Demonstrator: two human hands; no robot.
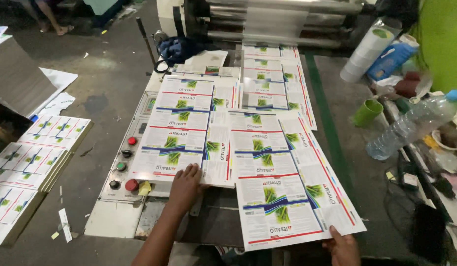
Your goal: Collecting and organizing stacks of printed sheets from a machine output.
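The left hand [185, 183] lies flat, fingers spread, on the near edge of the left printed sheet [176, 143]. The right hand [342, 246] pinches the near right corner of the front sheet [287, 207], which overhangs the worktop's [115, 216] near edge. More white, green-marked sheets [268, 79] overlap toward the far rollers [277, 22]. Stacks [26, 162] sit on the floor at left.

Printed sheets [223, 133] on machine table [115, 216]
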